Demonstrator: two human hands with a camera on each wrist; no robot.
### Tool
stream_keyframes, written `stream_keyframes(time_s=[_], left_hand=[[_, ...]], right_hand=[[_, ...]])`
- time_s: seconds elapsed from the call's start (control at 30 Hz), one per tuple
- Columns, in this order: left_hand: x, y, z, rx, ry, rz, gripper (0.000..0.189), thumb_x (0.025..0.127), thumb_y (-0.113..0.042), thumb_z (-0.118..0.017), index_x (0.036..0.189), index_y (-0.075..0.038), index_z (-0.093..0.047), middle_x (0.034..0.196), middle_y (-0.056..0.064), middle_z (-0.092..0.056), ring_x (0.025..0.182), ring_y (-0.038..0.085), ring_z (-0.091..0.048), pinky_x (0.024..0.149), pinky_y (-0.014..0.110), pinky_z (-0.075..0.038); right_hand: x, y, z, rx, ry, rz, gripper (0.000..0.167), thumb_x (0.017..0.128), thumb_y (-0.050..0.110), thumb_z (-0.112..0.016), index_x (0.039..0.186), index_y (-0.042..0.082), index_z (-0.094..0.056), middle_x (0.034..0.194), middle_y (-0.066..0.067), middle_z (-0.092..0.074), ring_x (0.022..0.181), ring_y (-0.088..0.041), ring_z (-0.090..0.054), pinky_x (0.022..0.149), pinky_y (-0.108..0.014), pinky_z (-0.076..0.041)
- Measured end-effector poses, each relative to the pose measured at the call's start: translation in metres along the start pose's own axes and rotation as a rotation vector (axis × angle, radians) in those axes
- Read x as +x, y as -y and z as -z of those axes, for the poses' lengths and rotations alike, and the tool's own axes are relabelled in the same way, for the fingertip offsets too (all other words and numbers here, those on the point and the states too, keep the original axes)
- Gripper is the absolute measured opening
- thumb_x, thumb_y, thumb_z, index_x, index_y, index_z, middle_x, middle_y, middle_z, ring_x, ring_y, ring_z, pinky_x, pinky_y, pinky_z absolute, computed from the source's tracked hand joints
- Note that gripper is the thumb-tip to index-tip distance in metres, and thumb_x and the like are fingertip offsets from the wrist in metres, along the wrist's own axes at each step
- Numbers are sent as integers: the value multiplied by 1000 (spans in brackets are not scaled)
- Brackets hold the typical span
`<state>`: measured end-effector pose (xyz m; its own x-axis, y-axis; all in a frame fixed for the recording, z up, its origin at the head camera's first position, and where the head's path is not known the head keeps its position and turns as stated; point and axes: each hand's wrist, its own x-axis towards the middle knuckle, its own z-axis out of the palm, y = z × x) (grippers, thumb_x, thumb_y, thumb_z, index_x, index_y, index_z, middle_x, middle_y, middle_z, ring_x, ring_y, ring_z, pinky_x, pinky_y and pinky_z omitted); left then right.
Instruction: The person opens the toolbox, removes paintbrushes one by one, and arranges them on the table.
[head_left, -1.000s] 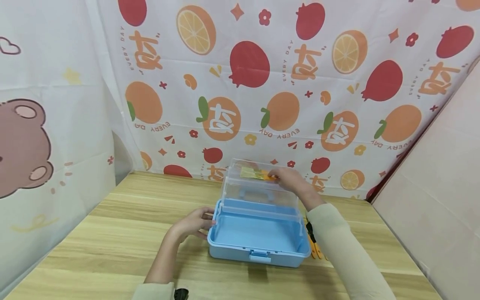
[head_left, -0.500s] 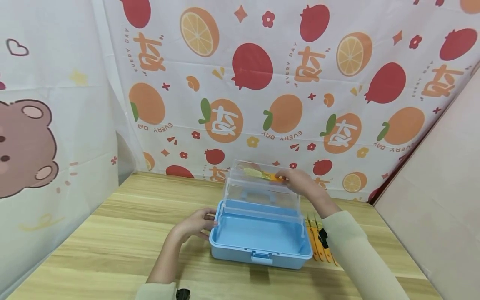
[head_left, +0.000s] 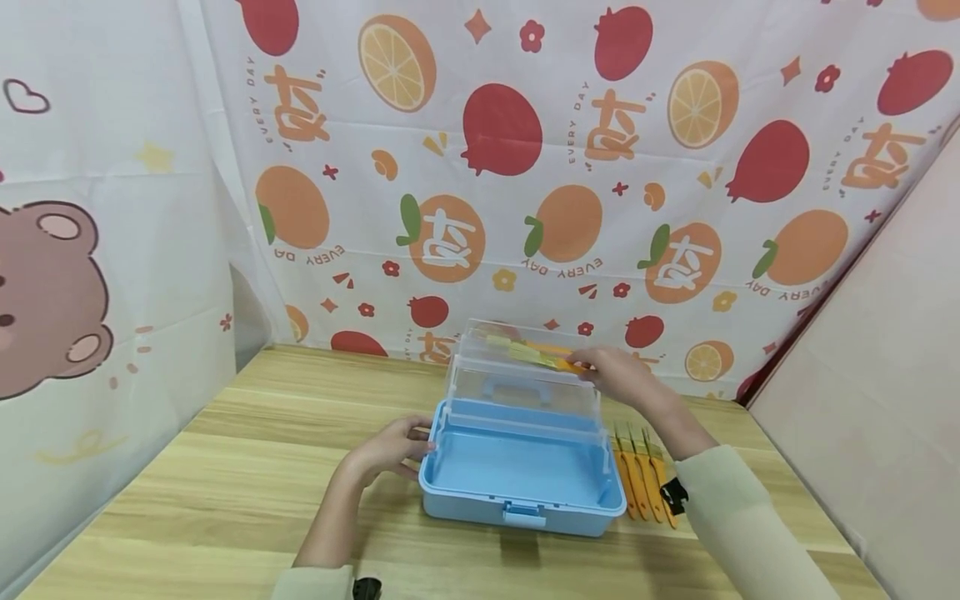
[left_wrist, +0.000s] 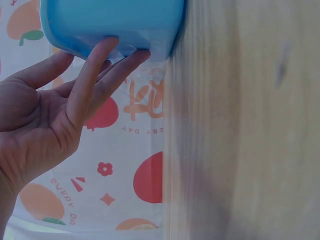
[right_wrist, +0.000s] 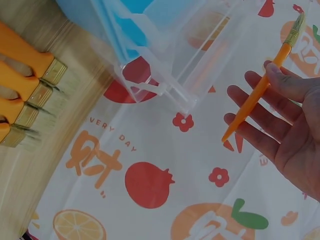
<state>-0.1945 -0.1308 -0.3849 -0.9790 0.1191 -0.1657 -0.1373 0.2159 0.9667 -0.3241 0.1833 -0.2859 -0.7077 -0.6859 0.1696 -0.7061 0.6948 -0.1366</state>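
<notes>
A light blue storage box [head_left: 465, 506] stands on the table with its clear lid [head_left: 467, 379] raised at the back. At its left side is my left hand [head_left: 386, 450]; in the left wrist view extended fingers and thumb touch the outer wall. Over the right part of the lid, my right hand [head_left: 618, 379] pinches a flat paintbrush [right_wrist: 252, 98] by its orange handle, pale bristles pointing left in the head view. Just behind it a second orange paintbrush [head_left: 551, 347] shows at the clear lid. The box's blue bottom is bare.
Several orange-handled paintbrushes [head_left: 641, 479] lie side by side on the wooden table [head_left: 285, 450], right of the box. A fruit-printed cloth [head_left: 345, 275] hangs close behind the lid. Pale side walls bound the table.
My right hand has moved right and slightly down with the paintbrush, and a second brush now shows apart behind it. The forearm no longer covers the brushes on the table. My left hand stays.
</notes>
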Motion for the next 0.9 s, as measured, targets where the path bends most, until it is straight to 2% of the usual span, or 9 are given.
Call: stream_keyframes(time_s=[0.17, 0.33, 0.63, 0.9], left_hand=[[2, 0, 2, -1, 10, -4, 40, 91, 0, -53, 127, 12, -40, 118, 29, -51, 99, 38, -56, 65, 45, -54], [4, 0, 3, -2, 14, -4, 40, 91, -1, -53, 127, 12, -40, 118, 29, -51, 96, 37, -57, 65, 45, -54], [8, -1, 6, 10, 30, -7, 42, 91, -1, -53, 128, 12, -39, 120, 29, -49, 99, 37, -56, 66, 44, -54], [13, 0, 8, 1, 20, 7, 40, 90, 0, -53, 127, 10, -40, 119, 28, -50, 99, 36, -56, 66, 44, -54]], right_hand=[[-11, -4, 1, 0, -13, -3, 32, 82, 2, -67, 113, 9, -66, 102, -6, -65, 86, -21, -60, 71, -31, -53], [-22, -9, 1, -30, -35, 2, 28, 82, 2, -67, 109, 8, -67, 97, -6, -66, 81, -21, -59, 70, -34, -53], [-41, -23, 3, -51, -44, -34, 31, 82, 0, -66, 112, 4, -65, 103, -10, -65, 88, -25, -60, 77, -42, -51], [-59, -40, 4, -57, -63, -71, 33, 83, 2, -66, 116, 6, -64, 104, -12, -64, 87, -26, -61, 73, -43, -52]])
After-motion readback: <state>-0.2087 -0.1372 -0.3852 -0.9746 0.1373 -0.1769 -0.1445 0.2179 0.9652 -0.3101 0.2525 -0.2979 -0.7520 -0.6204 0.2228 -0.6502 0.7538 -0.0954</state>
